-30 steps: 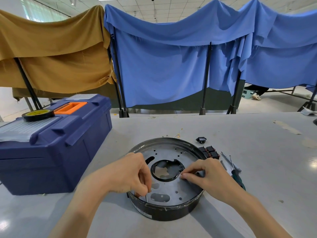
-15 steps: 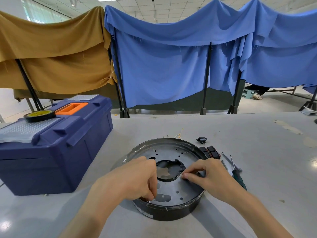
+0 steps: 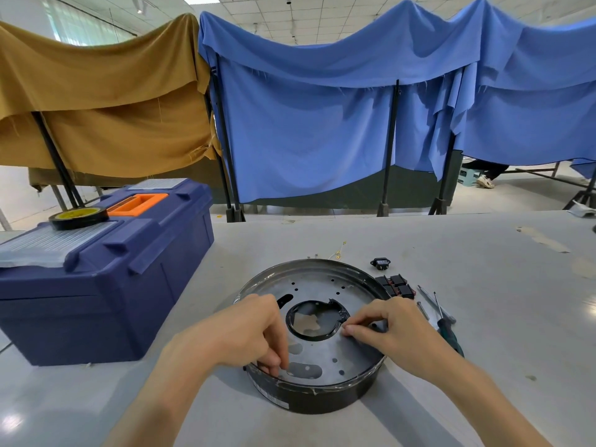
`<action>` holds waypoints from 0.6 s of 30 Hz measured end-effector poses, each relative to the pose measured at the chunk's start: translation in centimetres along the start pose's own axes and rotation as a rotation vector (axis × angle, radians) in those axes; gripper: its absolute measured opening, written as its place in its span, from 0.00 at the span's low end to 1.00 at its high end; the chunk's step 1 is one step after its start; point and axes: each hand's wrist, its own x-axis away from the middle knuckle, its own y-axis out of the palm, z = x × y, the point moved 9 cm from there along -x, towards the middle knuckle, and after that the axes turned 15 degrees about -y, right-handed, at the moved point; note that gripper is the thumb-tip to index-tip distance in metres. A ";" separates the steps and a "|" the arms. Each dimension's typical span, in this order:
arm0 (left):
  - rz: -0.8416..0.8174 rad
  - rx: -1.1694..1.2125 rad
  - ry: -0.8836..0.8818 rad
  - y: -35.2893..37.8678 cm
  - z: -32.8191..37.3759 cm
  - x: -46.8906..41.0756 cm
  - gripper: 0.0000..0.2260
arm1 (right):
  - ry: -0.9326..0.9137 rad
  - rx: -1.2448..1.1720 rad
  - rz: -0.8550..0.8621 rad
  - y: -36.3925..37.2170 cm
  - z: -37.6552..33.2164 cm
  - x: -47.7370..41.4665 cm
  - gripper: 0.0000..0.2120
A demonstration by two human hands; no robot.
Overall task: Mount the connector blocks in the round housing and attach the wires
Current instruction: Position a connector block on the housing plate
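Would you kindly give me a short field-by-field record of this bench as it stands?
housing: round housing on the table, plate up, no blocks seen mounted
left hand: curled fingertips on plate by oblong slot
right hand: fingertips pinched at centre hole's edge; contents unclear
connector blocks: on table, beside housing's right rim
screwdrivers: right of the blocks
toolbox: blue, far left, tape roll on lid

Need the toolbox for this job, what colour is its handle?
Orange handle, clearest in the head view.

Left hand (image 3: 245, 330), right hand (image 3: 397, 330), both curled (palms down)
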 end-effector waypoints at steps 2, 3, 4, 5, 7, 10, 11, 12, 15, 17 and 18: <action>-0.023 0.015 0.002 -0.1 -0.3 0.2 0.06 | 0.000 0.000 -0.001 0.0 0.0 0.0 0.04; -0.033 0.019 0.004 -0.1 -0.3 0.3 0.06 | 0.001 -0.003 0.001 -0.1 -0.1 0.0 0.04; -0.042 0.026 0.005 -0.1 -0.4 0.4 0.06 | 0.002 -0.006 0.002 -0.1 -0.1 0.0 0.04; -0.049 0.035 0.005 -0.2 -0.5 0.5 0.06 | 0.003 -0.009 0.002 -0.1 -0.1 0.0 0.04; -0.062 0.036 0.006 -0.2 -0.6 0.8 0.08 | 0.005 -0.009 0.002 -0.2 -0.2 0.0 0.04; -0.095 -0.013 0.008 0.4 -0.6 1.2 0.09 | -0.005 -0.009 0.007 -0.2 -0.3 0.0 0.05; -0.097 -0.031 0.002 0.6 -0.6 1.3 0.10 | -0.008 -0.012 0.009 -0.2 -0.4 0.0 0.05; -0.088 -0.052 -0.003 0.8 -0.6 1.3 0.11 | -0.010 -0.015 0.009 -0.2 -0.4 -0.1 0.05; 0.013 -0.131 0.007 1.0 -0.5 1.0 0.10 | -0.015 -0.014 0.002 -0.2 -0.4 -0.1 0.05; 0.069 -0.147 0.013 1.1 -0.5 0.9 0.06 | -0.025 -0.016 0.001 -0.2 -0.4 -0.2 0.05; 0.074 -0.142 0.024 1.2 -0.4 0.9 0.05 | -0.033 -0.018 0.016 -0.3 -0.4 -0.2 0.04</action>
